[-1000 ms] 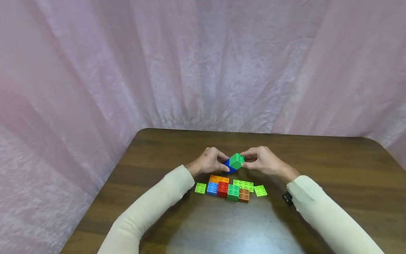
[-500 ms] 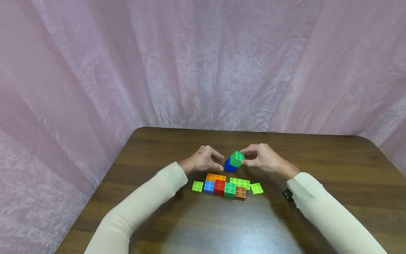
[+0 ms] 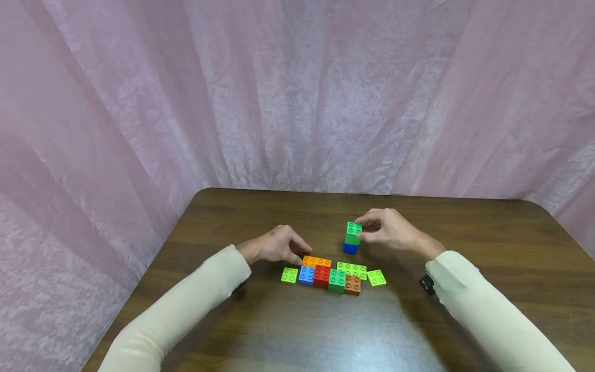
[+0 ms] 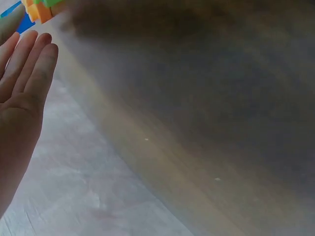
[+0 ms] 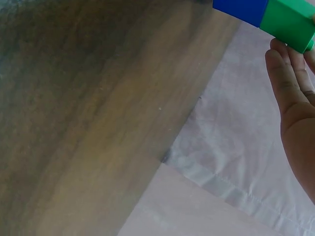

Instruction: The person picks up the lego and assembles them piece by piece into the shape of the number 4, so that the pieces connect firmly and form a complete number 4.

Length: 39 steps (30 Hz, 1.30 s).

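In the head view, my right hand (image 3: pixel 392 230) pinches a bright green toy brick (image 3: pixel 352 238) between thumb and fingers. A dark blue brick (image 3: pixel 350 249) is joined beneath it, the pair standing upright. The right wrist view shows the green brick (image 5: pixel 290 24) at the fingertips and the blue brick (image 5: pixel 241 9) beyond it. My left hand (image 3: pixel 276 245) holds nothing; its thumb and index finger are spread near the left end of an orange brick (image 3: pixel 317 261). Straight fingers of the left hand (image 4: pixel 24 83) show in the left wrist view.
In front of the orange brick run light blue (image 3: pixel 306 275), red (image 3: pixel 322 276), green (image 3: pixel 337 281) and brown (image 3: pixel 353 284) bricks. Lime bricks lie at left (image 3: pixel 289 275), behind (image 3: pixel 351 269) and right (image 3: pixel 376 278). A pink curtain (image 3: pixel 297 103) hangs behind the wooden table (image 3: pixel 488 248).
My left hand let go of the blue brick and moved left and nearer, to the orange brick. My right hand turned the green and blue pair from tilted to upright.
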Available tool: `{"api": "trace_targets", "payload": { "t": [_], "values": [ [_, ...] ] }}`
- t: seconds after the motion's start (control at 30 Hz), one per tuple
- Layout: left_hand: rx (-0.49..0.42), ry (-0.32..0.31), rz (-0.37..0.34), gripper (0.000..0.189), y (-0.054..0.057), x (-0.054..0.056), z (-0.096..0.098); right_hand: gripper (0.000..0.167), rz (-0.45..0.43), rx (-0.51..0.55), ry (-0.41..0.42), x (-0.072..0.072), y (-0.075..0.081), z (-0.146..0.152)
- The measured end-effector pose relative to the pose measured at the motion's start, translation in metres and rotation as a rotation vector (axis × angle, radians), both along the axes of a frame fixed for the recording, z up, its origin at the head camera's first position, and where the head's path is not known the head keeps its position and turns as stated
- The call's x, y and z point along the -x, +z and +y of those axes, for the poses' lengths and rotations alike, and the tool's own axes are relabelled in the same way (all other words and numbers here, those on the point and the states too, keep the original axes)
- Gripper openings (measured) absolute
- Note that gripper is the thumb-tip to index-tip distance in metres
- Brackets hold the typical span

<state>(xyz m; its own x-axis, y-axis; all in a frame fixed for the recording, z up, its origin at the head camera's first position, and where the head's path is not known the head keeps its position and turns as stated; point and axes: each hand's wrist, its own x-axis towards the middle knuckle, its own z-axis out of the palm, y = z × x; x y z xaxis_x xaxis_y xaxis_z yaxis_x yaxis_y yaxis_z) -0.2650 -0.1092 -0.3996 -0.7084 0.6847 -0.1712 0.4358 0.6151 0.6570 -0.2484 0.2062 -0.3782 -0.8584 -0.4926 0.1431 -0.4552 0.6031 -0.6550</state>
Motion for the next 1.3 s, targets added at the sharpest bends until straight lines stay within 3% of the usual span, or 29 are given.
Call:
{"api": "trace_targets", "payload": {
  "t": [0.13,0.47,0.67,0.83,1.03,1.3],
  "values": [
    [-0.005,-0.020,0.014,0.033,-0.003,-0.002,-0.002,0.035,-0.007,0.009,-0.009,-0.001,-0.003,-0.001],
    [-0.021,0.002,0.019,0.031,-0.008,-0.007,-0.001,0.034,-0.007,0.032,-0.027,0.000,-0.006,-0.001],
    [-0.013,-0.031,0.077,0.026,-0.013,-0.007,0.001,0.036,-0.037,0.055,-0.043,0.000,-0.009,-0.001],
    [-0.031,-0.017,0.126,0.025,-0.014,-0.007,0.001,0.035,-0.080,0.083,-0.050,0.001,-0.010,-0.001],
    [-0.112,0.045,0.131,0.025,-0.009,-0.003,-0.002,0.036,-0.096,0.100,-0.034,0.002,-0.010,-0.002],
    [-0.216,0.028,0.151,0.024,0.011,0.005,0.008,0.035,-0.107,0.097,-0.053,0.002,-0.011,-0.003]
  ]
}}
